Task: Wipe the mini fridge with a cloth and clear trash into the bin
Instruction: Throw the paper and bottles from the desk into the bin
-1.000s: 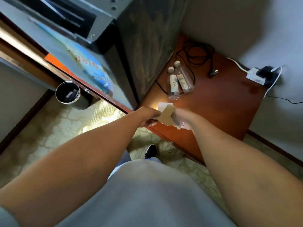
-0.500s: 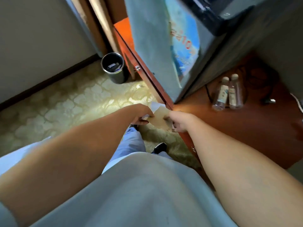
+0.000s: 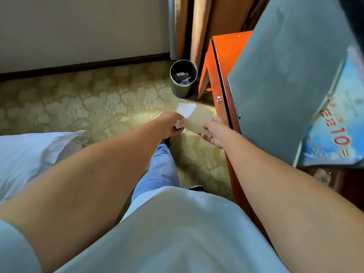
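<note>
Both of my arms reach toward the middle of the frame, over the patterned carpet (image 3: 82,103). My left hand (image 3: 170,125) pinches a small white slip of paper (image 3: 186,109) by its lower corner, fingers curled round it. My right hand (image 3: 215,134) grips the near edge of a tan paper piece (image 3: 199,120), thumb on top and fingers curled beneath. The two papers overlap, the white one sticking out above and to the left of the tan one.

Above the hands, at upper centre of the frame, the bin (image 3: 183,78) stands upright on the carpet, a dark round can just beside the leg of the orange-red wooden cabinet (image 3: 226,54). Inside the bin I can see a few scraps, some white, one bluish, lying at the bottom; I cannot tell what they are.

The mini fridge (image 3: 285,81) fills the right side of the frame, its grey face tilted in my view, with a blue sticker (image 3: 334,131) bearing red characters at the right edge. White bedding (image 3: 29,152) lies at the left edge.
</note>
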